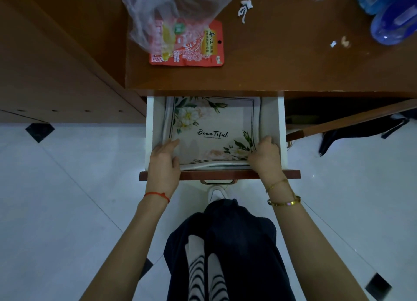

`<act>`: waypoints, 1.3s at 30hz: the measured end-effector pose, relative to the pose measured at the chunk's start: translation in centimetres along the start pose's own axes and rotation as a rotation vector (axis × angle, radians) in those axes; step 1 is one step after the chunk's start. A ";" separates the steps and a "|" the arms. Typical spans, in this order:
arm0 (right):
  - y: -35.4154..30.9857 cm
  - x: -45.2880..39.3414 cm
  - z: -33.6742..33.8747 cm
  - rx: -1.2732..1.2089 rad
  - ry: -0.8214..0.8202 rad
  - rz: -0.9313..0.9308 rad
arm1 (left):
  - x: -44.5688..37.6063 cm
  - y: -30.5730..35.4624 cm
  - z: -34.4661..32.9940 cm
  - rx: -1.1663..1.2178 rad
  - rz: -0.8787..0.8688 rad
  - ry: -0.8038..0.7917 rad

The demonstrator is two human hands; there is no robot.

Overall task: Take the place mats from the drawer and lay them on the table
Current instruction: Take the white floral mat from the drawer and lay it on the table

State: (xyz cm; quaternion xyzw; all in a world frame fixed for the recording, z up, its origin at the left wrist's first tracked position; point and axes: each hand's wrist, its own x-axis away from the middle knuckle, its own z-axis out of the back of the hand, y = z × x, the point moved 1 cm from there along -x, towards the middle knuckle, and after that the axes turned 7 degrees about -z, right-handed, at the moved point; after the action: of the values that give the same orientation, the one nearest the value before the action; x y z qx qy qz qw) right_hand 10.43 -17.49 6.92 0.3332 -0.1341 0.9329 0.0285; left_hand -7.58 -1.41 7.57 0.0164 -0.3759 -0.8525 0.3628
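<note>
A white drawer with a brown front stands pulled out from under the brown table. Inside lies a stack of place mats; the top one is pale with white flowers and the word "Beautiful". My left hand grips the stack's near left corner, thumb on top of the mat. My right hand grips the near right corner, fingers curled around the edge. The mats lie flat in the drawer.
On the table sit a clear plastic bag over a red snack packet, white paper scraps, and blue bottles at the far right. A dark bag lies under the table on the right. White tiled floor surrounds me.
</note>
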 end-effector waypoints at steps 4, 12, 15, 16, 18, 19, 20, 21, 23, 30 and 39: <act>0.6 1.4 0.4 -0.154 0.138 0.064 | 0.4 0.0 0.0 -0.022 -0.013 0.073; 3.7 4.4 2.4 -0.477 0.179 0.058 | 1.5 0.9 1.1 0.004 0.039 0.145; 5.4 6.0 2.6 -0.556 0.188 0.090 | 2.8 1.4 1.8 0.033 0.004 0.172; 6.0 6.5 2.6 -0.577 0.180 0.090 | 3.2 1.3 2.0 0.042 0.013 0.177; 7.2 7.5 2.7 -0.633 0.156 0.086 | 4.4 1.1 2.3 0.043 0.056 0.177; 7.7 8.0 2.7 -0.654 0.147 0.083 | 5.1 1.1 2.4 0.036 0.066 0.182; 8.1 8.6 2.7 -0.668 0.140 0.086 | 5.9 1.2 2.5 0.028 0.072 0.192; 8.5 9.2 2.7 -0.681 0.131 0.092 | 6.7 1.5 2.7 0.025 0.079 0.202; 9.1 10.3 2.8 -0.721 0.110 0.092 | 8.0 1.9 3.2 0.064 0.132 0.203; 11.0 12.7 3.6 -0.770 0.008 0.000 | 10.5 2.7 5.1 0.287 0.428 0.082; 11.3 13.0 6.0 -0.702 -0.185 -0.049 | 12.5 4.3 7.0 0.617 0.558 -0.083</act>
State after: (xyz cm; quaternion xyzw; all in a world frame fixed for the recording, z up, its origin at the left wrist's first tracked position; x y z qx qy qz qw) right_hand 2.40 -30.40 16.91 0.3890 -0.4401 0.7950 0.1515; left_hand -16.28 -6.79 18.46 -0.0126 -0.6180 -0.5688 0.5425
